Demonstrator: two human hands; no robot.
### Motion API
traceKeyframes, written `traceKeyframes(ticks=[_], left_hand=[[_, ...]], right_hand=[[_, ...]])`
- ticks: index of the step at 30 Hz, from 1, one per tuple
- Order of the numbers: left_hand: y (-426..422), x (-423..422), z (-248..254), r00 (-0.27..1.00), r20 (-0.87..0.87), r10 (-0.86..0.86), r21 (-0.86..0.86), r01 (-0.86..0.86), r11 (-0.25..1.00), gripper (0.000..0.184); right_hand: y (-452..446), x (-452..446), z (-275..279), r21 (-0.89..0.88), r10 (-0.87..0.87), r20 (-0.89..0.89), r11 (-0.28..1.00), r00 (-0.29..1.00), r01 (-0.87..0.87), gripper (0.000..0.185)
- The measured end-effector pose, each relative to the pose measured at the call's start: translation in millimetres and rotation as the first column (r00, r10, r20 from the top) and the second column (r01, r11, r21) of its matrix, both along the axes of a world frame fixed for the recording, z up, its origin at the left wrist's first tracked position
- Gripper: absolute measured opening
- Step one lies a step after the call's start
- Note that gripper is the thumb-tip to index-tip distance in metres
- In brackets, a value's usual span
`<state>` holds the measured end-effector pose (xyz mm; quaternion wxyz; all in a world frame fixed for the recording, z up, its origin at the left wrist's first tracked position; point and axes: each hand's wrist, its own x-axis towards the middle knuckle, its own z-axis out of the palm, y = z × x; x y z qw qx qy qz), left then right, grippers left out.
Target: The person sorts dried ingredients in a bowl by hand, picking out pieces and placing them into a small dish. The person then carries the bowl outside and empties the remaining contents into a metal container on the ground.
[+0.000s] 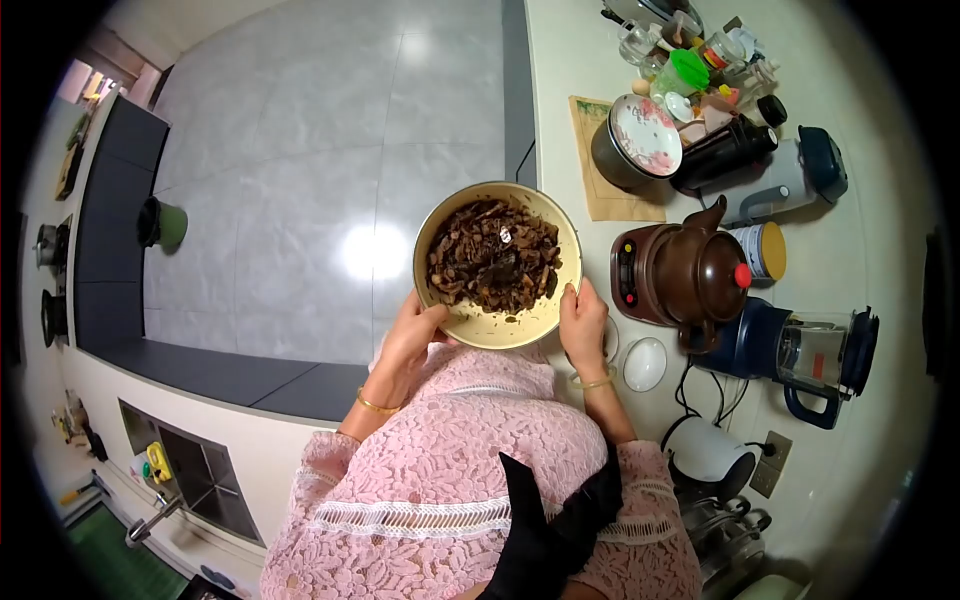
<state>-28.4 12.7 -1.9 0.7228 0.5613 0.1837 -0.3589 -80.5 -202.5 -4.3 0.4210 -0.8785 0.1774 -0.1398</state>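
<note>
Both hands hold up a round cream-coloured bowl (490, 332) in front of my body. Inside it lies a heap of dark brown, chopped or dried pieces (495, 255), whose exact kind I cannot make out, with a small white spot on top. My left hand (412, 335) grips the lower left rim, thumb over the edge. On the lower right side, my right hand (583, 325) has its thumb on the rim and its fingers underneath. The bowl's right edge is close to the counter with the brown clay pot (700, 270).
Along the right counter (560, 60) stand a lidded pot (640, 140), a black thermos (725, 150), a blender (815, 350), a white kettle (710, 450) and a small white dish (644, 364). At lower left is a sink (195, 480). A green bin (170, 224) stands on the grey floor.
</note>
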Motion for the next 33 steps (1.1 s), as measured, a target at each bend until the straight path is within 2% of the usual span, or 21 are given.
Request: traceKeyframes(ticks=[2, 4, 6, 7, 10, 14, 22, 23, 25, 26, 27, 28, 29, 31, 33], left_hand=[[1, -4, 4, 1.0, -0.002, 0.01, 0.005, -0.01, 1.0, 0.038], [4, -5, 5, 1.0, 0.01, 0.025, 0.005, -0.025, 1.0, 0.038], [10, -9, 3, 0.943, 0.333, 0.012, 0.06, -0.034, 0.998, 0.038], [9, -6, 4, 0.944, 0.331, 0.011, 0.062, -0.033, 0.998, 0.038], [2, 6, 17, 0.994, 0.106, 0.02, 0.026, -0.023, 0.999, 0.041], [1, -2, 13, 0.998, 0.059, 0.028, 0.02, -0.029, 0.999, 0.042], [1, 0, 20, 0.997, 0.072, 0.01, 0.037, -0.012, 0.999, 0.046], [2, -1, 23, 0.997, 0.074, 0.008, 0.036, -0.011, 0.999, 0.046], [3, -6, 26, 0.944, 0.325, 0.051, 0.06, -0.075, 0.995, 0.046], [3, -5, 25, 0.945, 0.322, 0.051, 0.062, -0.075, 0.995, 0.046], [1, -1, 23, 0.973, 0.23, 0.017, 0.059, -0.032, 0.998, 0.046], [0, 5, 20, 0.989, 0.145, -0.016, 0.051, 0.009, 0.999, 0.045], [-1, 9, 17, 0.997, 0.067, -0.047, 0.036, 0.044, 0.998, 0.045], [-1, 3, 8, 0.994, 0.112, -0.019, 0.0, 0.019, 1.0, 0.043], [-1, -5, 7, 1.0, 0.018, 0.02, -0.013, -0.02, 1.0, 0.041]], right_hand=[[1, -4, 4, -0.015, 0.002, -0.041, 1.0, 0.999, -0.003, 0.016], [2, -5, 6, -0.016, 0.017, 0.061, 1.0, 0.998, -0.016, 0.017], [2, -7, 3, -0.013, 0.005, 0.103, 1.0, 0.995, -0.004, 0.017], [4, -9, 3, -0.01, -0.009, 0.143, 1.0, 0.99, 0.01, 0.017], [1, 2, -6, -0.01, -0.005, 0.07, 1.0, 0.998, 0.005, 0.016], [1, -2, -3, 0.022, -0.002, 0.025, 1.0, 1.0, 0.001, 0.016], [-2, -4, -8, 0.031, -0.015, 0.046, 0.999, 0.999, 0.013, 0.014], [-2, -7, -8, 0.021, 0.001, 0.11, 1.0, 0.994, -0.003, 0.011], [-1, -6, -2, 0.009, 0.018, 0.169, 1.0, 0.985, -0.02, 0.01], [1, -4, 5, 0.002, 0.018, 0.169, 1.0, 0.985, -0.019, 0.01], [2, -2, 9, -0.004, 0.018, 0.167, 1.0, 0.986, -0.017, 0.011], [0, 3, -1, 0.069, -0.049, 0.056, 0.997, 0.997, 0.045, 0.014], [-2, 4, -5, 0.067, -0.043, 0.068, 0.997, 0.997, 0.039, 0.014], [-5, 2, -10, -0.022, 0.006, -0.006, 1.0, 1.0, -0.006, 0.013], [-3, -3, -12, -0.031, 0.001, -0.026, 1.0, 1.0, -0.002, 0.012]])
